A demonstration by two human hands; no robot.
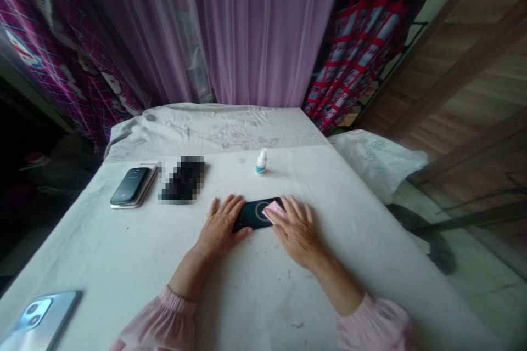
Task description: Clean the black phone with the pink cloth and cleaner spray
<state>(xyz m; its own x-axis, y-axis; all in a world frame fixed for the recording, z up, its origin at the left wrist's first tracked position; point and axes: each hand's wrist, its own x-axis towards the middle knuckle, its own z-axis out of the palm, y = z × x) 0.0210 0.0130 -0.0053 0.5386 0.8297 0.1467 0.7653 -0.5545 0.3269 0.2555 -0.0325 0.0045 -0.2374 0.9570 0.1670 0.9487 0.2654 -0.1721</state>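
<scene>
Black phone with a pale ring on it lies flat in the middle of the table. Open left hand rests on its left end; right hand, fingers flat, presses a pink cloth on it.

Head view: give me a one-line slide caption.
The left hand steadies a dark phone on the table while the right hand presses a pink cloth to its screen; a small bottle stands beyond.

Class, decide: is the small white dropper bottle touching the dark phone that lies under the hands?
Apart. The head view shows bare white tablecloth between the small white dropper bottle and the dark flat phone.
</scene>
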